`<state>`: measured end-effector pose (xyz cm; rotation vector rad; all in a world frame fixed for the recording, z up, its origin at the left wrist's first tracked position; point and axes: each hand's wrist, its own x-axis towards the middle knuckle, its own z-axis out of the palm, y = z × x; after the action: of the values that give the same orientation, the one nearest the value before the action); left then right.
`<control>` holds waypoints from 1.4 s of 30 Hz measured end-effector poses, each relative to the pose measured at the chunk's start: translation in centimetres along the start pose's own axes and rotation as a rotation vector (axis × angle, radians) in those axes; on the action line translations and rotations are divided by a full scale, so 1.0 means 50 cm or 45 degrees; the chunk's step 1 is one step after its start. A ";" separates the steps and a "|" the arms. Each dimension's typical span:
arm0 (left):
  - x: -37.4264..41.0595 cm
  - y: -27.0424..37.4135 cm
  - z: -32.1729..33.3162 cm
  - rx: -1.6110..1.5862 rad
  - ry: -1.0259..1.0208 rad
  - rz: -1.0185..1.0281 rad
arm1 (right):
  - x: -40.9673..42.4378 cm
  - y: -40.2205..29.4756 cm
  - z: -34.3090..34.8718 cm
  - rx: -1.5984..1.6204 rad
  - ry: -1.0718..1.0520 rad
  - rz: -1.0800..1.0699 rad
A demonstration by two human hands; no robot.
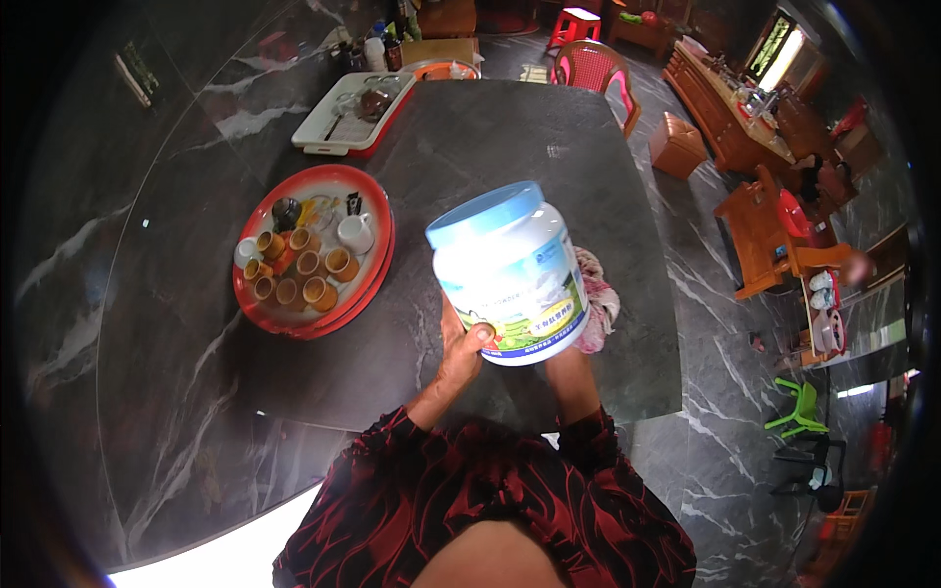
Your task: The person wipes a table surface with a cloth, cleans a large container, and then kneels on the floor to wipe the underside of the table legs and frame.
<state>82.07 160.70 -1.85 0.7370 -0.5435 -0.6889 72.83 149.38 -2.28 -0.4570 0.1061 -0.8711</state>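
A large white plastic jar with a light blue screw lid is held tilted above the dark table. Its printed label bears writing and a green landscape. My left hand grips the jar low on its left side, thumb on the label. Behind the jar's right side is a bunched pink and white cloth. The wrist of my right hand leads up to this cloth, which the hand holds against the jar; its fingers are hidden behind the jar.
To the left on the table, stacked red-rimmed trays carry several small bamboo cups and a white mug. A rectangular white tray lies farther back. Beyond the table stand a chair, a brown stool and a wooden bench.
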 end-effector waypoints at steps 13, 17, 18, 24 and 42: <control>0.020 0.025 -0.031 0.630 -0.091 -0.019 | 0.012 0.040 -0.013 0.188 -0.020 0.096; 0.023 0.101 -0.027 0.407 -0.038 0.009 | 0.024 0.025 -0.033 0.192 0.043 0.073; 0.028 0.130 -0.010 0.361 0.010 0.121 | 0.021 0.021 -0.031 0.196 0.050 0.067; 0.050 0.258 -0.013 1.003 -0.224 0.055 | 0.007 0.033 -0.028 0.190 0.072 0.080; 0.049 0.206 -0.018 0.664 -0.086 -0.113 | 0.017 -0.025 0.015 0.601 -0.241 0.261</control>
<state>88.07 164.91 5.86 1.2334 -0.7681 -0.6615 72.70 148.27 -0.99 -0.0816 -0.2209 -0.6204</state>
